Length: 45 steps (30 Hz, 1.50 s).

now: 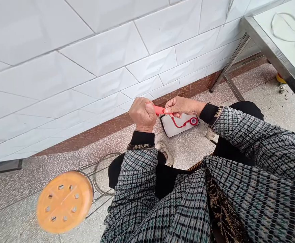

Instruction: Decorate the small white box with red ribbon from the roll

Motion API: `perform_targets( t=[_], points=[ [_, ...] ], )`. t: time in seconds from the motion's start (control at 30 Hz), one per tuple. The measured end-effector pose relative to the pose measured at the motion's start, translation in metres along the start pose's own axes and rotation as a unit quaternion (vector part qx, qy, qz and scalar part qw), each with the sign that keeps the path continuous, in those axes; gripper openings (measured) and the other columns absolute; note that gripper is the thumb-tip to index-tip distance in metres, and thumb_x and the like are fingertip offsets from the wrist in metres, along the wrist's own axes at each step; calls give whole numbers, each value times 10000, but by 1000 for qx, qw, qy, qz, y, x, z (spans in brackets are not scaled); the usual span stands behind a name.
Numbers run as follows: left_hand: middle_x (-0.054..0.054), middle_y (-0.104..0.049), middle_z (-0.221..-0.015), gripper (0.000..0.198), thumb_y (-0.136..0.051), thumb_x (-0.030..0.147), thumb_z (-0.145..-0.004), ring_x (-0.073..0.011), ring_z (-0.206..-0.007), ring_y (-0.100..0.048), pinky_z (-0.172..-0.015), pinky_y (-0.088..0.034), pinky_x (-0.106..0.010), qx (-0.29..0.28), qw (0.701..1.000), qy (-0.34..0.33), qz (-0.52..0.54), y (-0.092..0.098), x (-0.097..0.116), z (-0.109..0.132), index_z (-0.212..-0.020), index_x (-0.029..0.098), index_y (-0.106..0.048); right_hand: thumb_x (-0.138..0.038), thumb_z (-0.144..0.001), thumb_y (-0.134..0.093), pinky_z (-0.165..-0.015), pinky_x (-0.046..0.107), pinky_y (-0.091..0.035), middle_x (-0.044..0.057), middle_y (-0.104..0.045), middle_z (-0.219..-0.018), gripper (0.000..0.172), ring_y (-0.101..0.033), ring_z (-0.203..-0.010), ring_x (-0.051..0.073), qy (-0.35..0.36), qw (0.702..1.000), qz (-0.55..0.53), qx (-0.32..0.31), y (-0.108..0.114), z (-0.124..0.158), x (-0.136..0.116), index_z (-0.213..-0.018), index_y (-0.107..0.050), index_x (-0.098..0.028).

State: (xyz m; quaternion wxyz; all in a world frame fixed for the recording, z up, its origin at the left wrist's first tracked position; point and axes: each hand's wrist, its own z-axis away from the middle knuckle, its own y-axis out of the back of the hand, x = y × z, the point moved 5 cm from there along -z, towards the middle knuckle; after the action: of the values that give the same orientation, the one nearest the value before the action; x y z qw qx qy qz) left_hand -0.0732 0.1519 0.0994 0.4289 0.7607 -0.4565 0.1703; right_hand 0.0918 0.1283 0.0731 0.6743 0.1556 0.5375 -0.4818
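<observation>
"Head view, and both hands are up before the white-tiled wall, all fingers on one thing: a smooth, coral-red, bar-like piece!"

"How does it look?"

"Even in colour, with a slight sheen! Only a short middle stretch shows; the fingers cover both ends, so its full shape can't be called."

"And the hands?"

"Left hand, curled into a fist around the left end, thumb pressed along it. Right hand, thumb and fingers pinching the right end. A firm hold on both sides!"

"Which way does it point?"

"Crosswise! Its long axis runs from fist to pinch, nearly level in the view, dipping slightly toward the right hand. Which end is the front, nobody can tell from up here."

"Its position?"

"Between the two hands, held above the speckled terrazzo floor, close to the upper-left edge of a flat, light-grey rectangular panel with a dark rim in the view. A small round roll of red tape appears to rest on that panel, and a loose, wavy red strip runs from it up beneath the right hand!"

"Joined to the piece?"

"Fingers hide that!"
</observation>
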Motion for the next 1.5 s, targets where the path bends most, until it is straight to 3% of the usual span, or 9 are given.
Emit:
perform_targets(
  t=[0.1,0.3,0.43,0.63,0.8,1.0,1.1,1.27,1.5],
  points=[
    [-67,-512,-671,664,-224,700,-1032,-229,-708,-490,-794,-369,-431,-10,1000,17,-22,2,-5,-1,-634,250,-508,-161,-968,-721,-371,115,-341,-36,-613,-551,219,-452,-381,25,25,1000,0,3,5,3,-8,-762,-657,-122],
    [-80,-534,-676,723,-101,740,-1011,-233,-691,-495,-742,-363,-425,-24,994,42,-94,3,-1,-4,-630,256,-479,-280,-923,-815,-364,123,-287,-79,-530,-516,231,-375,-374,23,32,996,-59,-57,6,6,-13,-842,-656,-134],
    [-84,-545,-651,743,-60,714,-1022,-233,-680,-519,-731,-386,-424,-15,992,55,-111,6,-2,-4,-632,253,-495,-265,-952,-780,-353,127,-274,-56,-599,-583,217,-379,-372,17,17,996,-60,-56,4,6,-11,-850,-639,-135],
    [-41,-483,-548,788,-17,618,-1071,-207,-628,-518,-725,-417,-401,22,988,142,-48,10,-9,-2,-617,240,-539,-149,-1016,-647,-331,133,-282,-57,-592,-532,181,-385,-345,31,17,999,-35,-9,-5,6,-11,-837,-623,-135],
    [-16,-426,-448,822,-83,571,-1112,-152,-512,-418,-616,-320,-378,84,972,211,59,9,-10,-3,-515,223,-528,-115,-1029,-609,-321,134,-289,-49,-620,-559,170,-400,-346,32,20,1000,-13,1,-13,6,-10,-862,-634,-136],
    [-28,-500,-506,787,-202,610,-1106,-167,-560,-460,-656,-320,-390,133,966,205,86,9,-8,-1,-535,219,-576,-107,-1020,-625,-347,144,-338,-2,-726,-708,197,-453,-380,24,23,1000,-16,-5,-20,7,-9,-825,-630,-133],
    [-17,-461,-492,781,-195,596,-1110,-160,-541,-440,-641,-315,-384,128,959,229,106,7,-8,-1,-529,220,-555,-79,-1023,-604,-347,147,-314,-19,-688,-643,231,-427,-363,23,25,1000,-12,13,-21,7,-10,-798,-617,-131],
    [-9,-442,-481,767,-195,602,-1108,-149,-528,-429,-626,-326,-381,148,941,272,139,5,-9,-2,-518,226,-509,-53,-1004,-617,-358,144,-315,-23,-692,-648,208,-427,-366,18,39,999,2,7,-23,9,-14,-809,-625,-125],
    [-24,-478,-515,745,-162,693,-1057,-145,-523,-491,-590,-382,-343,151,887,350,260,-8,-14,1,-541,237,-446,-50,-1000,-632,-370,129,-328,-24,-690,-637,224,-442,-378,12,55,998,6,20,-23,5,-12,-788,-626,-120]
  ],
)
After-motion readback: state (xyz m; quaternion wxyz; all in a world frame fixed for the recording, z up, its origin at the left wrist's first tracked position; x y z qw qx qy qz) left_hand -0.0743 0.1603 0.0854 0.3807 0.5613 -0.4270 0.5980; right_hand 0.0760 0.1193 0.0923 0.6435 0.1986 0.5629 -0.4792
